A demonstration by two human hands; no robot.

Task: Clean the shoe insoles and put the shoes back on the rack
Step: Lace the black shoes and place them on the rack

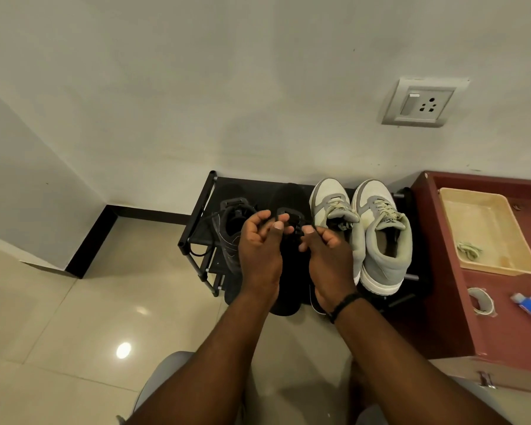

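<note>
step: setting black shoe (288, 240) on rack (196, 237) top, beside grey pair (377, 234) | grip: left hand (259, 246) and right hand (328, 256) curled, pinching its tongue and laces (hold partly hidden) | advice: align toe to wall, lower level, then release.

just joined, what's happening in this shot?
A person works over a black shoe rack. Both hands, the left hand and right hand, pinch at the laces or tongue of a black shoe on the top shelf. Another black shoe sits to its left, and a grey-and-white pair to its right.
</note>
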